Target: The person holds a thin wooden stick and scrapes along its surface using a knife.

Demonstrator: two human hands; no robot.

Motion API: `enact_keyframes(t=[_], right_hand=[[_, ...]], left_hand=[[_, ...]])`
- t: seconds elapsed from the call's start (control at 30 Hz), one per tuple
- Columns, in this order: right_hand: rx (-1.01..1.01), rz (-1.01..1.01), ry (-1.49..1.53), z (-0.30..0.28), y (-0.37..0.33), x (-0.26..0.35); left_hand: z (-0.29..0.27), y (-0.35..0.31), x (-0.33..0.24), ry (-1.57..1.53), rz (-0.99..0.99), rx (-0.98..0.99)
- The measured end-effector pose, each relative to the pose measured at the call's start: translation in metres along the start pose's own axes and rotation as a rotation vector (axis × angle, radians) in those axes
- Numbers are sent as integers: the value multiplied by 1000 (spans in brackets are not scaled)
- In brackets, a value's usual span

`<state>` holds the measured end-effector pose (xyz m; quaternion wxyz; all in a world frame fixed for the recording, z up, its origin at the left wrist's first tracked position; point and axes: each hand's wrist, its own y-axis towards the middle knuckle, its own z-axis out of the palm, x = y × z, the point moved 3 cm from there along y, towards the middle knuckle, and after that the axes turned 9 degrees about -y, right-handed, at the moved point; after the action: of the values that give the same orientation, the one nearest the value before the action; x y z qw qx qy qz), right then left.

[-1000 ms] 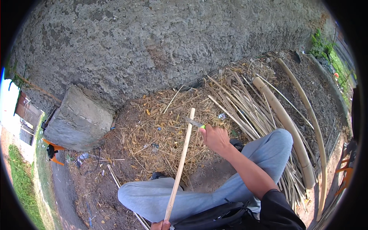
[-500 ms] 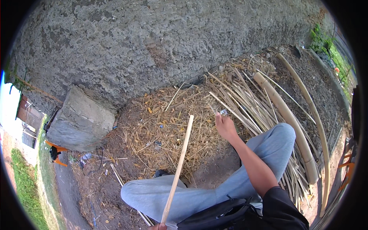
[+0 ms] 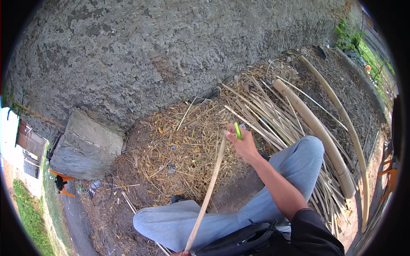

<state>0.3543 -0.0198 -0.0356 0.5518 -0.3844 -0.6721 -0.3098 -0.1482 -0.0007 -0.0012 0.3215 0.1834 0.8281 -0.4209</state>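
A rough grey plastered wall (image 3: 171, 51) fills the upper half of the view, and at its foot the ground is bare earth under a litter of dry straw and shavings (image 3: 183, 158), with a squared concrete block (image 3: 85, 145) at nine o'clock and a heap of split bamboo strips (image 3: 273, 115) fanning out toward two o'clock. You sit with grey-trousered knees (image 3: 299, 166) spread, and a long pale bamboo stick (image 3: 209, 192) runs up between them from six o'clock to the centre. Your right hand (image 3: 244, 145) is closed around a small bright-green tool (image 3: 237, 130) (its working end is hidden, so I cannot say what kind) and sits right at the stick's upper tip. Your left hand (image 3: 181, 253) barely shows at the lower edge, touching the stick's near end; whether it is clasped round it I cannot tell. To work that tip well, I would judge you need the near end braced firmly, so the slender stick does not flex or swing, and short controlled strokes directed away from your thigh. The stick looks smooth, light and springy, flattened rather than round; the strips in the heap are thin, fibrous and sharp-edged, while two thick round poles (image 3: 316, 128) curving past three o'clock look hard and heavy. The loose, slippery litter gives poor footing.
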Motion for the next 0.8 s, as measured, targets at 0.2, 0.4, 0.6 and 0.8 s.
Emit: enact_keyframes(t=[0.2,0.4,0.6,0.8], right_hand=[[229,186,323,-3,-3,13],[230,145,502,-1,-7,17],[232,158,516,0,-9,27],[168,206,510,1,-11,36]], left_hand=[[4,4,4,21,28,-35],[4,10,24,-42,63,-35],[11,5,24,-27,219,-110],[13,2,25,125,382,-192]])
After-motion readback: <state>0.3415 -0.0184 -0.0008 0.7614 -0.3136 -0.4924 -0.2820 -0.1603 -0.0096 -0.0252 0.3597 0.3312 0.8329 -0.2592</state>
